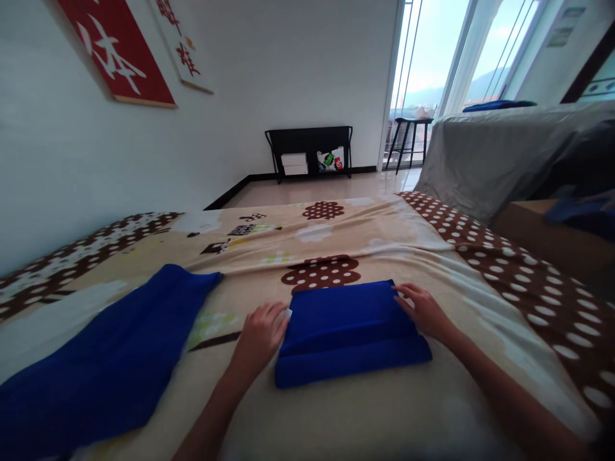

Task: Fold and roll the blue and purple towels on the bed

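A folded blue cloth point(348, 326) lies on the beige patterned bed cover point(336, 237) in front of me. My left hand point(262, 333) rests against the cloth's left edge with fingers curled in; a small pale tag shows at its fingertips. My right hand point(425, 310) lies at the cloth's right edge, fingers stretched out flat and touching it. A second blue cloth point(106, 365), unfolded and spread out, lies to the left on the bed, apart from both hands.
A white wall with red banners point(120, 54) runs along the left. A black low shelf point(310, 150) stands at the far wall. A grey covered sofa point(500, 150) and a wooden piece point(542, 234) sit to the right, by tall windows.
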`<action>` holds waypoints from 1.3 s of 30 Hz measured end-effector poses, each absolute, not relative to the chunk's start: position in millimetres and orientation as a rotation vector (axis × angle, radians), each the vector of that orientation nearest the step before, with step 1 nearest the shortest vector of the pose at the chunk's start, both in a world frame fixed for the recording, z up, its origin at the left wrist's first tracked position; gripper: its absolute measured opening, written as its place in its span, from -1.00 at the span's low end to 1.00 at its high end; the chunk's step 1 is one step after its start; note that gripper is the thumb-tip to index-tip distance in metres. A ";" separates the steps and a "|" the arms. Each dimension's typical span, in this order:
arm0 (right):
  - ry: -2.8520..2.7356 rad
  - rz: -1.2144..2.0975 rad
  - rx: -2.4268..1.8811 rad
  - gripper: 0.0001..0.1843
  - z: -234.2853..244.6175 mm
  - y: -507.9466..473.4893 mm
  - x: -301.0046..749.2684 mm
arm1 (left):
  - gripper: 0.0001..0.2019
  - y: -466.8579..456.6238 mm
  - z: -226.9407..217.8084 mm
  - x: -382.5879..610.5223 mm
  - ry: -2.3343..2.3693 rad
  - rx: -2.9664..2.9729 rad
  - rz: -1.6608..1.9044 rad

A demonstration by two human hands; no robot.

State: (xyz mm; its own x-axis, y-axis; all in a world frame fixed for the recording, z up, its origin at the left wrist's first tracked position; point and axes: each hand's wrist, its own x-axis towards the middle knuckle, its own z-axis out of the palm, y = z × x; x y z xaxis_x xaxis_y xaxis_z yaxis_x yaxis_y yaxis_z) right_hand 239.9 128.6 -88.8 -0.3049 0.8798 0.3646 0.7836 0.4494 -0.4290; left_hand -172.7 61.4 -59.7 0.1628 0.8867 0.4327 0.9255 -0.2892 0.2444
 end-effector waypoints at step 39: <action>-2.381 -0.007 -1.381 -0.47 -98.2 145.8 252.6 | -0.59 84.9 -64.5 -185.1 -1.626 -2.335 -0.524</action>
